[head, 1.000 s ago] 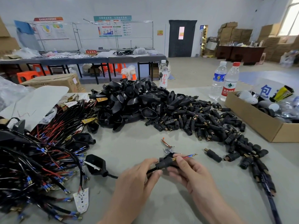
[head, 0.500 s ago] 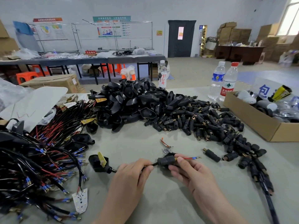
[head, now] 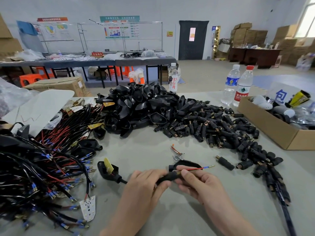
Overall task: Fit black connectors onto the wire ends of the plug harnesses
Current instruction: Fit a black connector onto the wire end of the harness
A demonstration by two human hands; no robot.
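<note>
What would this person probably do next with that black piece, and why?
Probably slide the black connector further down the cable toward the plug: both the left hand and right hand hold it, and the red wire already pokes out its end.

A red sign (head: pixel 97 54) on the far table (head: pixel 136 61) reads 不合格区. The near middle water bottle (head: pixel 173 79) shows red 白开 below a character I cannot make out. The red-capped bottle (head: pixel 242 89) on the right reads 农夫山泉. A white sheet (head: pixel 281 92) in the right cardboard box (head: pixel 265 123) bears a blue 包. The wall posters (head: pixel 119 28) are too small to read.
</note>
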